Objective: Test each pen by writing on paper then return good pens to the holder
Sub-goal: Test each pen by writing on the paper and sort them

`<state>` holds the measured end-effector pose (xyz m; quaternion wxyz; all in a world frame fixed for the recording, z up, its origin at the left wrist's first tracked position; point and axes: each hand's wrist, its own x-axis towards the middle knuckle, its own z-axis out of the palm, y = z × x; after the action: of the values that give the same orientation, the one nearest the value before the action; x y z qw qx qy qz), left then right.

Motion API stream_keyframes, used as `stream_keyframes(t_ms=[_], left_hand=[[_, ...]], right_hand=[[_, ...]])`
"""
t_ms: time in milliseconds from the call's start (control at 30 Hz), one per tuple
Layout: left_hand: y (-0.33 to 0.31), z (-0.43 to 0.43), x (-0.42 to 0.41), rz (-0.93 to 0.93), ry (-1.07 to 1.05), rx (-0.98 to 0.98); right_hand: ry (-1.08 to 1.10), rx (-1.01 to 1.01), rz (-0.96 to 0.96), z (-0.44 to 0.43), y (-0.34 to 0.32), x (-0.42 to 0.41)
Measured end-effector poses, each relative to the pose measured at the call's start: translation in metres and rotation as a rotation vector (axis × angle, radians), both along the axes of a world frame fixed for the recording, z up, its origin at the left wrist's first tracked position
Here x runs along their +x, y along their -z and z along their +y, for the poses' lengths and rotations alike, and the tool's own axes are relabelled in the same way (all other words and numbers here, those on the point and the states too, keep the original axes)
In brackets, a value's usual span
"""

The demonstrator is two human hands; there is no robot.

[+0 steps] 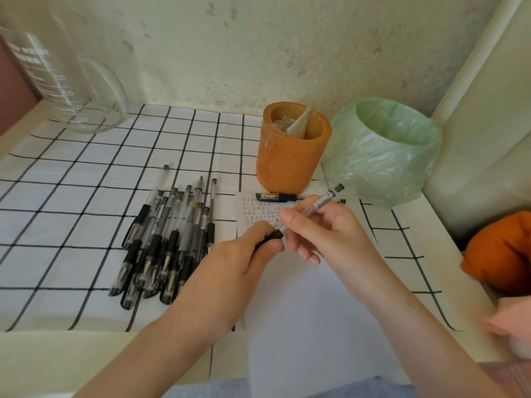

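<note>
I hold a clear-barrelled pen (319, 203) over the white paper (310, 311). My right hand (321, 228) pinches its barrel. My left hand (244, 257) grips the black cap end (273, 237) of the same pen. The top of the paper carries rows of small written marks (258, 212). A pile of several black gel pens (169, 239) lies to the left of the paper. The orange pen holder (290, 156) stands behind the paper, with clear plastic wrap inside. One capped pen (277, 197) lies at the holder's foot.
A small bin lined with a green bag (385, 150) stands right of the holder. A glass measuring jug (63, 81) sits at the back left on the checked cloth (71, 196). An orange cloth (500, 254) lies at the right edge. The wall is close behind.
</note>
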<state>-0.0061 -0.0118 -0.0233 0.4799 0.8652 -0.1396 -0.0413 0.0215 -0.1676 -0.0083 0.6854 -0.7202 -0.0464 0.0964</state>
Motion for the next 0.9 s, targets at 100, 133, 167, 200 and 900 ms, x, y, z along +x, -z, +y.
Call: stream_keyframes(t_ms=[100, 133, 167, 200, 900], left_hand=[[-0.002, -0.001, 0.001, 0.002, -0.024, -0.054], [-0.004, -0.002, 0.0, 0.009, -0.025, -0.076], [-0.005, -0.003, 0.0, 0.018, -0.027, -0.101], [-0.006, -0.003, 0.0, 0.031, -0.03, -0.131], [0.01, 0.0, -0.002, -0.037, 0.232, 0.593]], right_hand=[[0.007, 0.029, 0.016, -0.001, -0.001, -0.001], [0.013, 0.039, 0.022, -0.001, -0.002, -0.001], [0.022, 0.051, 0.026, -0.002, -0.003, -0.001], [0.031, 0.067, 0.027, -0.003, -0.004, -0.001], [0.393, -0.118, -0.013, -0.041, 0.024, 0.027]])
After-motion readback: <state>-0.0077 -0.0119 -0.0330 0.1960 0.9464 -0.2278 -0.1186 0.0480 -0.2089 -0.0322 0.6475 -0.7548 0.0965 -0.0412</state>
